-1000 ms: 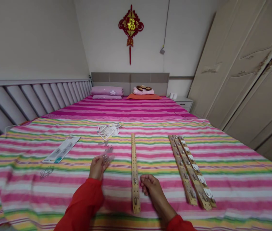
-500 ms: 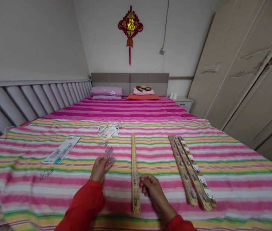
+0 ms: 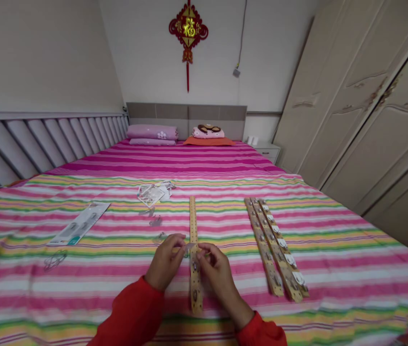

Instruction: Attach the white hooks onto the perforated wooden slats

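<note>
Left hand: my left hand (image 3: 168, 262) has thumb and fingertip pinched together, seemingly on the edge of a clear hook piece (image 3: 190, 246).
Right hand: my right hand (image 3: 216, 269) has its fingers curled in close; I can't tell if they grip the piece too.
Perforated strip: the strip (image 3: 193, 223) lies on the bed (image 3: 128, 295) between my hands, 2 metal hooks near its near end; the piece is over it, touching or not I can't tell.
Slip risk: a pinch this small could drop the piece if I press unevenly.
Crooked risk: the strip looks loose on soft cloth, so a nudge could turn it and set the piece askew.
Package label: the flat package (image 3: 79, 225) at left has teal print, too small to read.
Wall hanging: the red hanging (image 3: 188, 28) on the far wall shows a gold 福; its smaller characters I can't read.
</note>
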Tool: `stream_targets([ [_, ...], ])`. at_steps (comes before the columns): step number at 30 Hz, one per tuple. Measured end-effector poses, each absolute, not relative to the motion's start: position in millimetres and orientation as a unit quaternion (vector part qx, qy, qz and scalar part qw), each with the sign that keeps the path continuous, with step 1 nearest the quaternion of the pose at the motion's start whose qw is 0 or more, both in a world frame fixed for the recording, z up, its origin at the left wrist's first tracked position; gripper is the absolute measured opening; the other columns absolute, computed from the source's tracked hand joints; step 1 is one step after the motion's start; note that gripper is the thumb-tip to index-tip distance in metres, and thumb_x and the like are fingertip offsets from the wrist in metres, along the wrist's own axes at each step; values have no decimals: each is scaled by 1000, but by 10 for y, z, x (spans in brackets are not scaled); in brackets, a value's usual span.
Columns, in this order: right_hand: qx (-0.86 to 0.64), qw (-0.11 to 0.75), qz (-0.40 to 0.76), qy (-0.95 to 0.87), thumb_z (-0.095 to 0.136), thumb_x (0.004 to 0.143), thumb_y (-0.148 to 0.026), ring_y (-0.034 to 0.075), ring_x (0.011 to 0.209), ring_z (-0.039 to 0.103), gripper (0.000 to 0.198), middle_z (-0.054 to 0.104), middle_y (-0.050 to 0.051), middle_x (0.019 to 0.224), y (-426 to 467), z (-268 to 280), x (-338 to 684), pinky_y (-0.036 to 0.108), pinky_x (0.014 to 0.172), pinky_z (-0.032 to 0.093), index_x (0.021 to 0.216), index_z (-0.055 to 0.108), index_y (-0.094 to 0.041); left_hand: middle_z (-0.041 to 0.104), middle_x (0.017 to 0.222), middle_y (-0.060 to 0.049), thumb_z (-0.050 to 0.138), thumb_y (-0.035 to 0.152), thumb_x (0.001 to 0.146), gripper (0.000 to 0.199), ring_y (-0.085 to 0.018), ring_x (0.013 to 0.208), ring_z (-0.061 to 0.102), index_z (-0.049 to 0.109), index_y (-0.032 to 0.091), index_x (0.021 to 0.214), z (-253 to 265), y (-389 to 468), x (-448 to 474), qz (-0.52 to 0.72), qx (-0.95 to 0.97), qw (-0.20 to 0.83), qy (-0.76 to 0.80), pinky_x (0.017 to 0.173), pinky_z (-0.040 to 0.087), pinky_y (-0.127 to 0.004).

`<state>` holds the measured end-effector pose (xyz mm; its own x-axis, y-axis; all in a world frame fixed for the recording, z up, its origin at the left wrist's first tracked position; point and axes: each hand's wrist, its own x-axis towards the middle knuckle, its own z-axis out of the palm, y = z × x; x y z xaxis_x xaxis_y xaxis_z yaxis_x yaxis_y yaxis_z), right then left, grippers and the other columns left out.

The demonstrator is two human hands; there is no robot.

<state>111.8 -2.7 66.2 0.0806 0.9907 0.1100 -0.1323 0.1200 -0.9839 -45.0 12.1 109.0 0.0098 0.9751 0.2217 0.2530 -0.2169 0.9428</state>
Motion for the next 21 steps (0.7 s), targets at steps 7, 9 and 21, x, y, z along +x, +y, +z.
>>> stream_targets([
  [7, -463, 553, 394, -570, 69, 68, -22, 11, 57, 46, 47, 55, 3, 94, -100, 629, 1113, 24, 53, 44, 114, 59, -23, 55, 53, 3, 60, 41, 61, 22, -14, 49, 53, 51, 21, 63, 974, 91, -308, 461, 529, 439, 561, 49, 42, -25],
  [9, -452, 535, 340, -627, 72, 62, -14, 15, 70, 52, 72, 51, 6, 110, -138, 629, 1101, 27, 63, 50, 129, 49, -26, 55, 53, 4, 58, 40, 62, 21, -14, 50, 54, 50, 20, 63, 962, 91, -302, 460, 532, 433, 563, 51, 41, -25],
  [21, -428, 559, 318, -635, 54, 71, -5, 14, 66, 58, 64, 47, 11, 118, -90, 618, 1115, 29, 59, 53, 132, 45, -26, 56, 59, 0, 51, 36, 64, 18, -16, 61, 53, 49, 20, 55, 918, 83, -364, 382, 639, 329, 581, 60, 41, -28],
])
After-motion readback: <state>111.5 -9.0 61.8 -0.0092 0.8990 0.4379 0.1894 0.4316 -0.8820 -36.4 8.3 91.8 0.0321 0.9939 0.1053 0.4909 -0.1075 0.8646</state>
